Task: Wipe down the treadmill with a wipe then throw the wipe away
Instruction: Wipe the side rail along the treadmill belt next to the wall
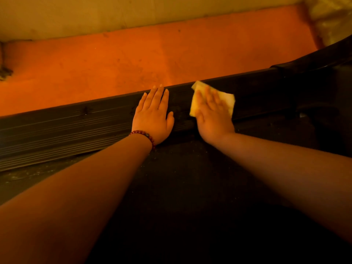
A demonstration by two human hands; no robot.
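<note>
- My right hand (212, 113) lies flat on the wipe (227, 99), fingers spread and straight, pressing it down rather than gripping it. The hand is a little blurred, so I cannot tell whether the thumb hooks an edge.
- The wipe sits on the treadmill (257, 92), on top of the ribbed side rail (66, 130), toward the rail's right end and across to its outer edge. One corner pokes out past my fingertips.
- My left hand (153, 115) holds nothing. It rests palm down on the same rail, just left of the right hand, fingers straight and reaching the outer edge. A bead bracelet (144, 135) is on that wrist.
- I judge the wipe light, thin and limp. It will bunch or fold under a sideways push, and the ribs may snag it, so I would keep the flat palm in the middle of it.
- For throwing it away, I would gather it into a pinch at the free corner.
- The belt (181, 178), dark and speckled with dust, lies along the rail's inner edge under both forearms.
- Beyond the outer edge are the orange floor (133, 60) and a pale wall (95, 16).
- At the rail's right end a dark frame piece (314, 60) rises, which would stop a stroke that way. The left hand blocks a stroke leftward.
- I see no bin.
</note>
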